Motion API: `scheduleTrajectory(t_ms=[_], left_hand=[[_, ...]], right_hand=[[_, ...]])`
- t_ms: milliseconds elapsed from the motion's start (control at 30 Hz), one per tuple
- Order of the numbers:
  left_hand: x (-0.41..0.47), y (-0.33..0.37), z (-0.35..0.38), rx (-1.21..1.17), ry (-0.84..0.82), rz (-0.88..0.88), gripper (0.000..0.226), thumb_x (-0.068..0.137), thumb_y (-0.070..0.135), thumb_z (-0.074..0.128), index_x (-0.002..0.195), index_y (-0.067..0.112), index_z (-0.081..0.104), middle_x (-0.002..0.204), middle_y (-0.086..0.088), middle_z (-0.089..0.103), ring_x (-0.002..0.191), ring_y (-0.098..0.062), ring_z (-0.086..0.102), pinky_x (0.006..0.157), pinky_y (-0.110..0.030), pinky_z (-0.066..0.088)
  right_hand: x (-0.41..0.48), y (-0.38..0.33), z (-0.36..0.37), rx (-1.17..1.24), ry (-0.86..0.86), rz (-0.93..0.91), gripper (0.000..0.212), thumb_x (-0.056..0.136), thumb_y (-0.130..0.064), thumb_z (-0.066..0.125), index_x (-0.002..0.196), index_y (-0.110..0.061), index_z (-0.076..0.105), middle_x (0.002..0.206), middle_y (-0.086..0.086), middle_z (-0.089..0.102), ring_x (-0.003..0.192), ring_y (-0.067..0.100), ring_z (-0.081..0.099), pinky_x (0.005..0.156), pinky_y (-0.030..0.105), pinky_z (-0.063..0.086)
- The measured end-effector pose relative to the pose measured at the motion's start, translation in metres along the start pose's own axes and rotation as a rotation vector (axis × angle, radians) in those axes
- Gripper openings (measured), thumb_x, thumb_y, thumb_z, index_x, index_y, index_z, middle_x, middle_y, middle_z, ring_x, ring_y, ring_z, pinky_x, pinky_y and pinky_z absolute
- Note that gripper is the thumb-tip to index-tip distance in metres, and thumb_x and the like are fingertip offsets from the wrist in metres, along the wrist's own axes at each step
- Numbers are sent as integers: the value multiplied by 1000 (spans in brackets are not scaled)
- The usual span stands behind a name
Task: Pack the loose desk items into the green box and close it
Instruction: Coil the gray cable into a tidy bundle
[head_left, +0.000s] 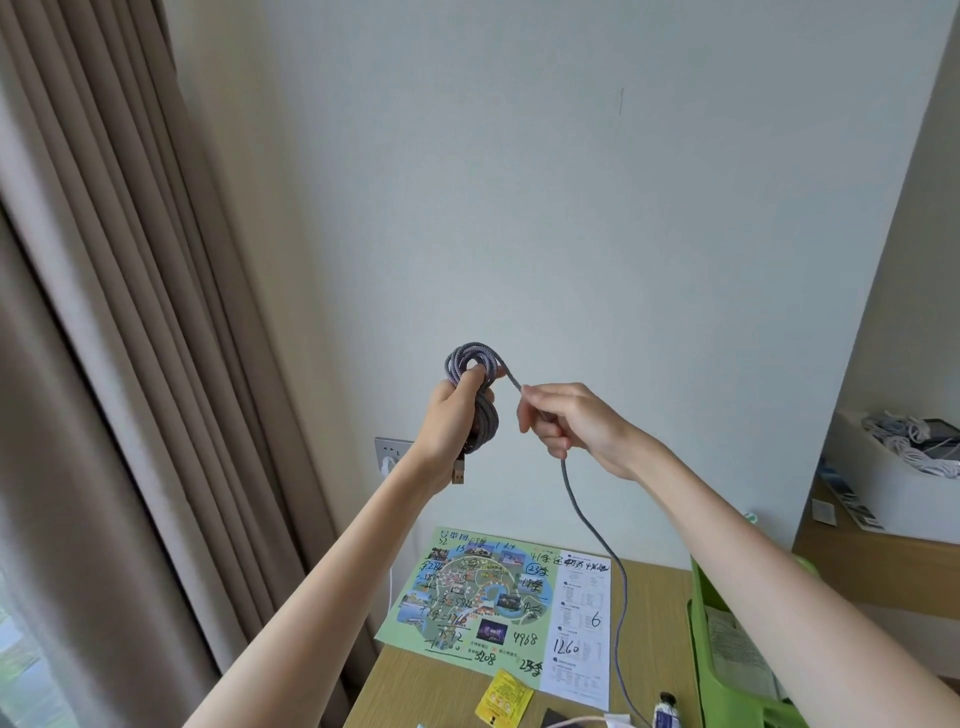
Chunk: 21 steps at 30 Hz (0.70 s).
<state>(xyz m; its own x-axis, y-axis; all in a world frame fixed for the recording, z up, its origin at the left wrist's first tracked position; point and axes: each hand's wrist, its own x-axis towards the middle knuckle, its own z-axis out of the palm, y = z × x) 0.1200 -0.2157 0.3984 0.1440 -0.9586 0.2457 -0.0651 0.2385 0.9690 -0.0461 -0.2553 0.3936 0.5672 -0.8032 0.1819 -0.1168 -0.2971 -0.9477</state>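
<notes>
Along the left edge hangs a beige curtain (104, 260), its folds running down past the surface (415, 686). My left hand (452, 421) is raised in front of the wall, fingers curled round a coiled grey braided cable (475, 384). The loops stick out above and below my fist, and the plug (458, 473) dangles just under my palm. Behind that wrist a socket (389, 452) sits on the wall.

A short stretch of cable runs from the coil to my right hand (566, 421), which pinches it between thumb and curled fingers, close beside the left hand. From there the loose end drops in a long curve to the surface.

Below, a map (498, 608) covered in handwritten numbers lies flat, and the cable crosses near its right side. A yellow packet (504, 693) touches the map's near edge. Further right, a small tube (665, 712) stands at the bottom of the view, just beside the cable.

The box (711, 649) stands open at the right of the surface, partly behind my right forearm, with paper inside. Beyond it, a shelf (857, 551) carries a white tray (883, 483) holding tangled pale cords.
</notes>
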Motion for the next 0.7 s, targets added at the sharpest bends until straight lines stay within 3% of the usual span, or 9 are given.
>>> scheduleTrajectory(t_ms=[100,200,300,467,633,700], left_hand=[[0,2,2,12,-38,41,37,100,33,38,103,19,71,66,5,45,48,-10,38,45,-21,32],[-1,5,6,34,-56,45,35,100,36,39,93,21,70,58,7,60,52,-8,54,49,-16,42],[-2,5,6,54,-41,31,34,98,37,42,81,16,62,52,8,57,49,-10,51,48,-20,38],[-1,0,5,-24,-52,-18,36,98,40,41,76,14,52,53,-6,53,48,-17,48,49,-25,35],[6,-3,-1,-486,-10,-103,32,101,30,42,76,13,54,67,1,58,63,-14,61,79,-33,51],[9,-2,-5,-583,34,-119,31,101,30,42,76,14,52,66,3,56,58,-13,58,74,-30,48]], right_hand=[[0,-3,6,-32,-43,9,42,100,-36,46,70,-10,61,58,2,32,49,16,31,49,25,31],[-1,-6,10,-44,-65,19,43,98,-36,47,67,-9,60,56,0,34,49,17,31,49,26,29],[-2,-9,11,-62,-91,22,44,97,-37,49,64,-9,57,54,0,33,48,17,30,49,26,27],[-3,-12,13,-115,-139,53,47,99,-44,46,69,-10,58,55,-1,34,48,15,32,50,23,32],[-5,-7,10,-112,-110,92,46,99,-42,48,68,-10,58,52,-3,35,45,13,32,49,23,30],[-6,-5,7,-112,-96,90,42,98,-39,52,67,-11,57,50,-4,35,44,13,31,48,23,29]])
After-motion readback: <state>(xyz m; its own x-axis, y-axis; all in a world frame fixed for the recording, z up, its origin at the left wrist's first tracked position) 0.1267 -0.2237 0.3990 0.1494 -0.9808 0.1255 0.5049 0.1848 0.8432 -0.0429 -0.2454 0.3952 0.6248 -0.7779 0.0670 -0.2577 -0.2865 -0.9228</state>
